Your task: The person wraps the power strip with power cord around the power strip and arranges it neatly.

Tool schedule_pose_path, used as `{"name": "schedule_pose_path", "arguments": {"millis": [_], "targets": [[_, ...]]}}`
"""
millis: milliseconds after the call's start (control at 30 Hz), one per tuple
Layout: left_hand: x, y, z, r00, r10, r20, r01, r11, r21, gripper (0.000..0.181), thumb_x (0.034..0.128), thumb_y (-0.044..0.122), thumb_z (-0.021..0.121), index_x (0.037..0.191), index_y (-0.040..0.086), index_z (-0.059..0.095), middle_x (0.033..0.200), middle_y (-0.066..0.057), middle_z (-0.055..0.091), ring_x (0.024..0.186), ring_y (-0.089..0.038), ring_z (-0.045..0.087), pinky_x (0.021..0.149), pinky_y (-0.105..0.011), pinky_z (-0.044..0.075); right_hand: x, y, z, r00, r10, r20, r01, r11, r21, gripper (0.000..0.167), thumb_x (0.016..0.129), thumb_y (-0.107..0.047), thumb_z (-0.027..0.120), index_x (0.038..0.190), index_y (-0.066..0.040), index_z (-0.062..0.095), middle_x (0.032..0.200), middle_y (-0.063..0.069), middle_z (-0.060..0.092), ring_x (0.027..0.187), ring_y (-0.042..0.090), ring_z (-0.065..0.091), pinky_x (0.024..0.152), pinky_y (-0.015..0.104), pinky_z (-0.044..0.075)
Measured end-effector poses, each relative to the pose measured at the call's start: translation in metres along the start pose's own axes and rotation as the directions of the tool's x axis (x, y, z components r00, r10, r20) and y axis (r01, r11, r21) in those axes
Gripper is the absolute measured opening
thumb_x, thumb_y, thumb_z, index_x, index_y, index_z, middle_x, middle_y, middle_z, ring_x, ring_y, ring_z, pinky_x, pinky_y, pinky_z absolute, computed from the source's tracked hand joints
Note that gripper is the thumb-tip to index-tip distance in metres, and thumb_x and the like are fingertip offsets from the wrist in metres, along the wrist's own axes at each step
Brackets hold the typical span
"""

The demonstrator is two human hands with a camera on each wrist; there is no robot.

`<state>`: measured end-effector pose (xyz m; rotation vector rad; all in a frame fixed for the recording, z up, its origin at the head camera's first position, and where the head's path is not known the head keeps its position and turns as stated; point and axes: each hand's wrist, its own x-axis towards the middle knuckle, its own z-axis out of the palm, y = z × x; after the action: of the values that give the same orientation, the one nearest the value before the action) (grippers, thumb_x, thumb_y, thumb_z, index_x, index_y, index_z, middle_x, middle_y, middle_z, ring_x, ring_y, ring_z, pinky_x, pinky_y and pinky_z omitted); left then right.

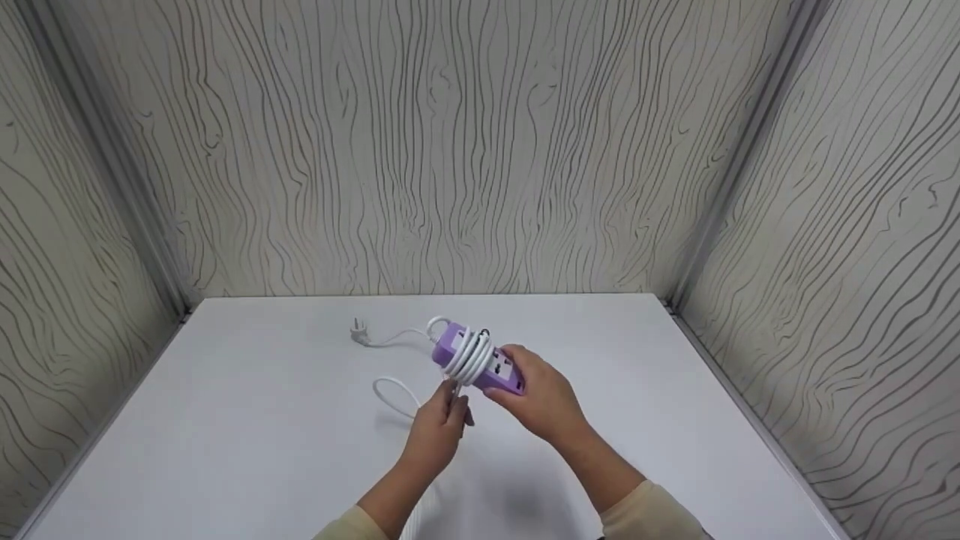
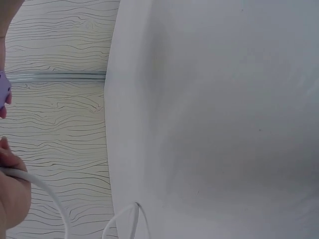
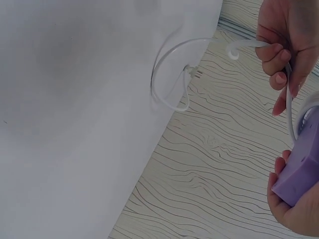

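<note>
A purple power strip [image 1: 508,369] with white sockets is held above the table, tilted, its right end gripped by the right hand [image 1: 544,394]. Several turns of white cord [image 1: 470,358] wrap round its middle. Just below the wraps, the left hand [image 1: 439,431] pinches the cord between thumb and fingers. In the right wrist view the cord [image 3: 290,107] runs taut from the left hand [image 3: 284,50] to the purple strip [image 3: 301,164], whose end the right hand [image 3: 299,211] holds. The left wrist view catches the cord [image 2: 47,186] leaving the left hand [image 2: 15,191].
The white plug [image 1: 359,331] lies on the table's back left part, its thin cord running toward the strip. A loose cord loop [image 1: 394,382] hangs left of the left hand. Wood-patterned panels [image 1: 420,150] stand behind and at both sides of the white table [image 1: 247,420].
</note>
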<state>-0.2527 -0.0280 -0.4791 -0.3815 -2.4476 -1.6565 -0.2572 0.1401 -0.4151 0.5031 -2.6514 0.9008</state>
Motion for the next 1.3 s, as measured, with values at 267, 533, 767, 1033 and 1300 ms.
{"name": "schedule_pose_path", "arguments": {"millis": [267,533,767,1033,1300], "targets": [[-0.007,0.000,0.003,0.999,0.035,0.039,-0.036,0.999,0.024,0.015,0.0945,0.022,0.050,0.105,0.014,0.056,0.066,0.007,0.055,0.054,-0.005,0.048,0.050,-0.023,0.043,0.004,0.006,0.002,0.991,0.071,-0.114,-0.081,0.992,-0.091,0.059,0.077,-0.038,0.072,0.125,-0.012,0.049,0.110,0.003,0.060,0.096,0.019,0.058,0.083,0.041,0.048],[-0.011,0.007,0.002,0.995,0.066,0.074,-0.078,0.982,0.170,0.011,0.0911,0.023,0.056,0.083,0.015,0.056,0.060,0.011,0.051,0.052,-0.003,0.044,0.046,-0.020,0.040,0.009,0.020,0.007,0.981,0.059,-0.182,-0.103,0.966,-0.238,0.061,0.076,-0.040,0.072,0.124,-0.010,0.049,0.106,0.006,0.061,0.091,0.021,0.058,0.079,0.041,0.049],[-0.014,0.009,-0.003,0.988,0.125,0.091,-0.148,0.936,0.320,0.015,0.0896,0.025,0.058,0.076,0.018,0.057,0.056,0.013,0.045,0.049,-0.001,0.038,0.044,-0.019,0.036,0.012,0.038,0.009,0.975,-0.001,-0.223,-0.077,0.937,-0.341,0.061,0.075,-0.040,0.072,0.123,-0.009,0.050,0.104,0.008,0.061,0.087,0.022,0.058,0.076,0.040,0.050],[-0.018,0.014,-0.005,0.973,0.203,0.108,-0.228,0.899,0.375,0.016,0.0892,0.023,0.058,0.075,0.017,0.057,0.056,0.014,0.045,0.047,-0.001,0.038,0.043,-0.018,0.034,0.013,0.051,0.013,0.965,-0.087,-0.247,-0.046,0.871,-0.489,0.060,0.073,-0.041,0.073,0.118,-0.007,0.052,0.099,0.010,0.062,0.079,0.025,0.058,0.067,0.039,0.050],[-0.020,0.025,-0.009,0.960,0.259,0.110,-0.280,0.846,0.453,0.018,0.0858,0.024,0.061,0.070,0.018,0.055,0.054,0.013,0.041,0.048,-0.002,0.036,0.043,-0.018,0.032,0.013,0.055,0.016,0.963,-0.150,-0.224,-0.011,0.807,-0.590,0.059,0.073,-0.041,0.073,0.117,-0.007,0.053,0.096,0.011,0.062,0.074,0.025,0.057,0.062,0.038,0.050]]}}
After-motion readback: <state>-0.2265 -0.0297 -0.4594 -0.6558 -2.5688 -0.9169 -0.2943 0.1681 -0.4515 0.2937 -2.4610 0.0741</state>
